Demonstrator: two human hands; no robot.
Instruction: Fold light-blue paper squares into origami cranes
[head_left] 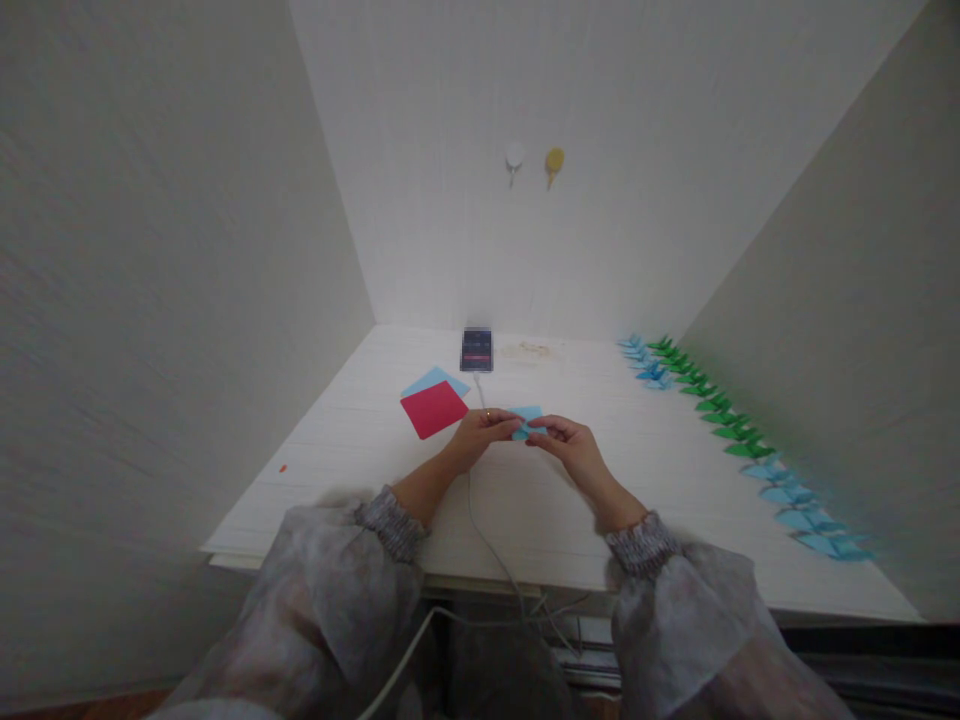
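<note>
A small piece of light blue origami paper (pixel 529 413) is held between my two hands over the middle of the white table. My left hand (pixel 480 437), with a ring on one finger, pinches its left side. The fingertips of my right hand (pixel 573 446) grip its right side. Parts of the paper are covered by the fingers, so its exact folds cannot be made out. Just left of my left hand lies a red paper square (pixel 434 410), partly over a light blue paper square (pixel 437 379).
A phone (pixel 477 350) lies near the back wall, its white cable (pixel 487 540) running under my hands to the front edge. Green paper cranes (pixel 716 404) and blue paper cranes (pixel 806 520) line the right side. An orange scrap (pixel 283 468) lies at left. Two hooks (pixel 554 162) are on the wall.
</note>
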